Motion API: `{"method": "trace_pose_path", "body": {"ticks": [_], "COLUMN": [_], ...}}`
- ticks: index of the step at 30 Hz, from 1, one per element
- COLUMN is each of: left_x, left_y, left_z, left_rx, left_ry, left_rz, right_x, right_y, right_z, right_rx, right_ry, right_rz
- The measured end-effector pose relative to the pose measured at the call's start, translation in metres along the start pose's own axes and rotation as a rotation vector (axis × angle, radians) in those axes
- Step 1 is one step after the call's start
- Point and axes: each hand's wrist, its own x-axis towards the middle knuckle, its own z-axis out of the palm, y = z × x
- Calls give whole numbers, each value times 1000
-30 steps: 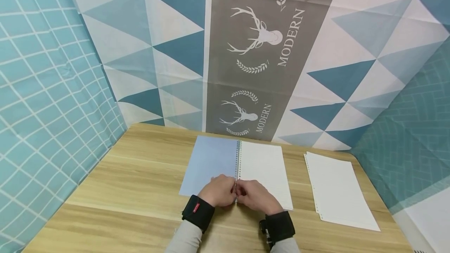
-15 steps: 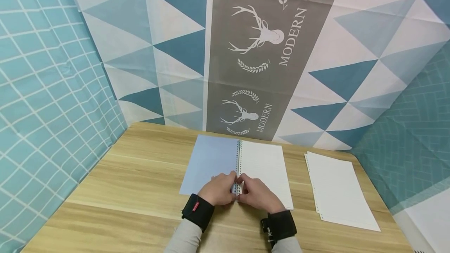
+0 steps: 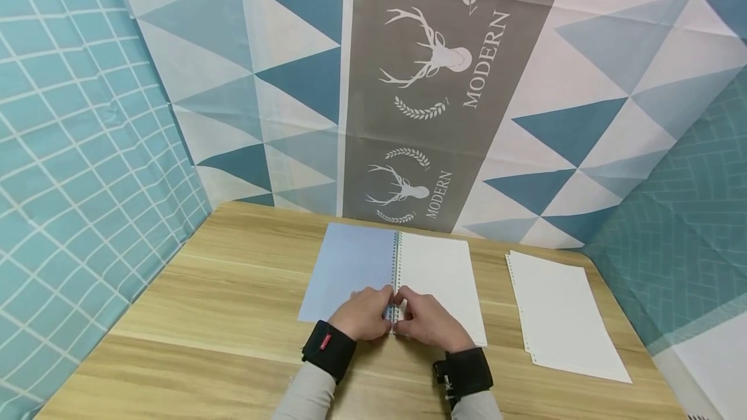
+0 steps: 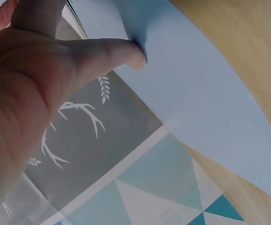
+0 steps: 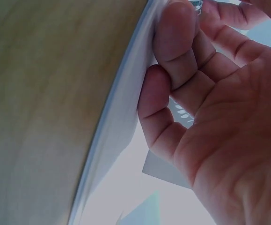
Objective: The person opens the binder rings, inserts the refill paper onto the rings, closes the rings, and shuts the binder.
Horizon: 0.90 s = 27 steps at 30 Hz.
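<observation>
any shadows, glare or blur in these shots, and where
Head view: evenly bright, with a soft shadow on the light wooden tabletop below the bare left hand; left wrist view: dark shadow on the smooth light-blue notebook cover by that hand, whose palm looks dim; right wrist view: the teal-and-white patterned backdrop is partly washed out, and the tabletop looks dim and blurred.

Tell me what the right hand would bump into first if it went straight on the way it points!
The right hand would probably bump the spiral binding first, because it's right there in front. Just across is the left hand. Exact depth is unclear.
</observation>
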Motion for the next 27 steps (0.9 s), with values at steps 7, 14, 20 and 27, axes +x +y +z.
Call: {"method": "trace_pose_path", "body": {"ticks": [7,14,20,27], "left_x": [1,1,1,2], "left_y": [-2,-2,-2,-2], "left_z": [-1,-3,-4,-2], "left_rx": [-5,-16,-14,-8], "left_ry": [-12,-21,-31,-30], "left_rz": [-2,-8,-1,11], "right_x": [-1,0,0,0], "right_y": [1,2,2,3], "right_z": [-1,-3,-2,-4], "right_rx": [10,15,13,26], "right_ry": [0,3,3,-14], "right_rz": [11,25,29,27]}}
